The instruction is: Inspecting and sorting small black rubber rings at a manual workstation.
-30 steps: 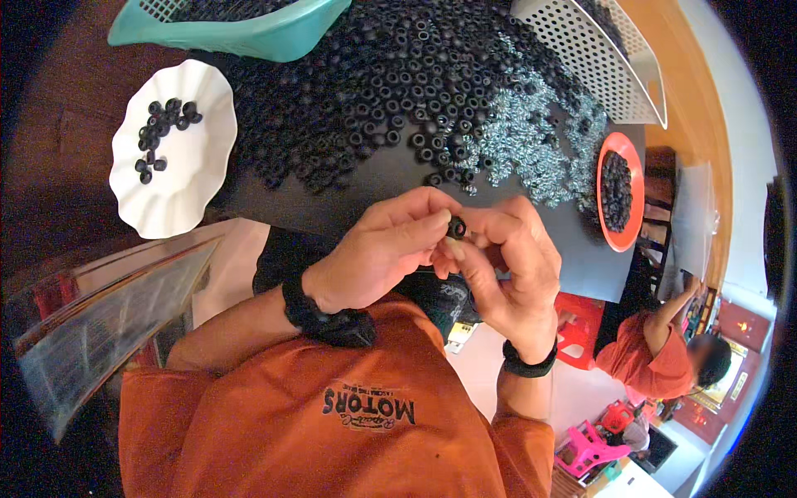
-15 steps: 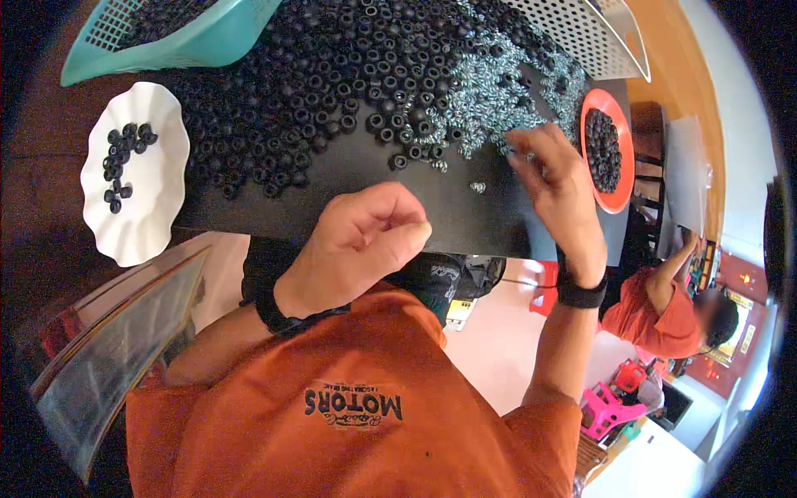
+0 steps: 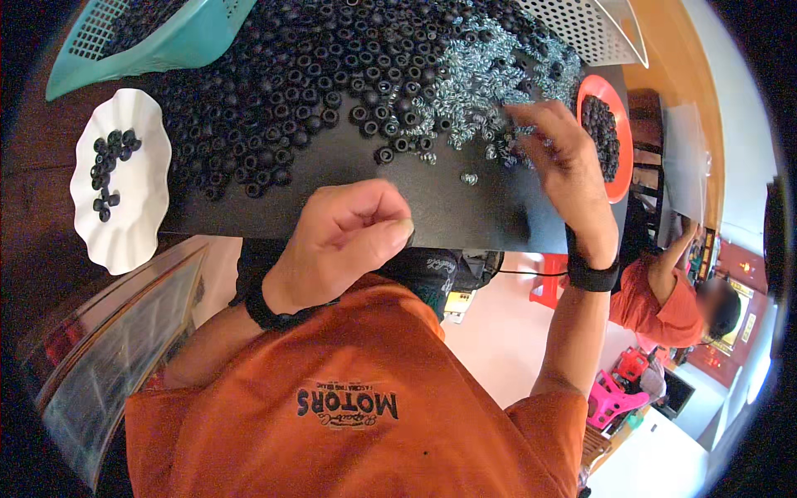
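Note:
Near the table's front edge, my left hand (image 3: 349, 241) is closed, thumb pressed to the curled fingers. A bit of something dark peeks out by the thumb tip, too little to name. My right hand (image 3: 569, 170) is over the near right side of a heap of small silvery metal springs (image 3: 477, 79), thumb and fingers apart; nothing shows between them. One loose spring (image 3: 469, 178) lies alone on the dark tabletop between my hands. Left of the springs spreads a large pile of small black ring-shaped parts (image 3: 290, 108), partly mixed with them.
On the left stands a white wavy-edged dish (image 3: 137, 195) with several black parts. Behind it is a teal basket (image 3: 178, 54). A red-orange bowl (image 3: 616, 184) of dark pieces sits at the right, near a white perforated basket (image 3: 585, 33). Another person (image 3: 664, 303) is farther right.
My right hand's thumb and fingers have spread apart beside the springs. My left hand stays closed. The whole view has shifted slightly.

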A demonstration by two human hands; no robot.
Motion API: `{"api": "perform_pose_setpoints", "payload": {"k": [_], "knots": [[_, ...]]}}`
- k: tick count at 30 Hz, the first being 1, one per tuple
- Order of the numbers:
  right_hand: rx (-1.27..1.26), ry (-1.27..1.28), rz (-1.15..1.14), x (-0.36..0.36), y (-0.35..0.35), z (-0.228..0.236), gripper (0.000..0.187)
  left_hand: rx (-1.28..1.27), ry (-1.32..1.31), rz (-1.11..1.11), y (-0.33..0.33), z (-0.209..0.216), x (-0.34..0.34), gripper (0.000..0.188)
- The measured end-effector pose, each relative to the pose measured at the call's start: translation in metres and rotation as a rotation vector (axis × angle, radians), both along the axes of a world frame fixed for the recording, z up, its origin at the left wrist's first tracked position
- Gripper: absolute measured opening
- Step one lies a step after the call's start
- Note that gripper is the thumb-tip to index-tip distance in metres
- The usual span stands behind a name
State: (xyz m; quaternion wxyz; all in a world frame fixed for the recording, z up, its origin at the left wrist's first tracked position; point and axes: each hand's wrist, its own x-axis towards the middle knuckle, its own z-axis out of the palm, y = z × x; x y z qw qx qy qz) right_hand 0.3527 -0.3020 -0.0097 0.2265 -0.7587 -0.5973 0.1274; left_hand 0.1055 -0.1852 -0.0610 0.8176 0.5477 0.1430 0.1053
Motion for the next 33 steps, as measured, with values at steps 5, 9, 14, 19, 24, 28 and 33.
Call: {"api": "perform_pose_setpoints", "payload": {"k": [5, 9, 14, 19, 24, 28, 33], "knots": [[-0.018, -0.098, -0.061, 0.011, -0.006, -0.003, 0.023, 0.012, -0.096, 0.016, -0.001, -0.009, 0.001, 0.009], [-0.049, -0.143, -0.047, 0.007, -0.002, -0.002, 0.018, 0.027, -0.101, 0.032, -0.001, -0.010, 0.001, 0.009], [-0.048, -0.129, -0.058, 0.008, -0.003, -0.004, 0.015, 0.050, -0.108, 0.019, 0.001, -0.009, 0.001, 0.009], [-0.084, -0.214, -0.028, 0.010, -0.009, -0.008, 0.012, 0.097, -0.129, 0.028, 0.002, -0.010, 0.004, 0.011], [-0.031, -0.206, -0.053, 0.008, -0.008, -0.003, 0.010, 0.117, -0.051, -0.010, 0.003, -0.005, 0.004, 0.018], [-0.054, -0.183, -0.030, 0.003, 0.000, -0.003, 0.010, 0.117, -0.030, -0.009, 0.003, -0.006, 0.003, 0.020], [-0.047, -0.205, 0.036, -0.001, 0.005, -0.008, 0.012, 0.127, -0.078, 0.009, 0.002, -0.006, 0.003, 0.020]]}}
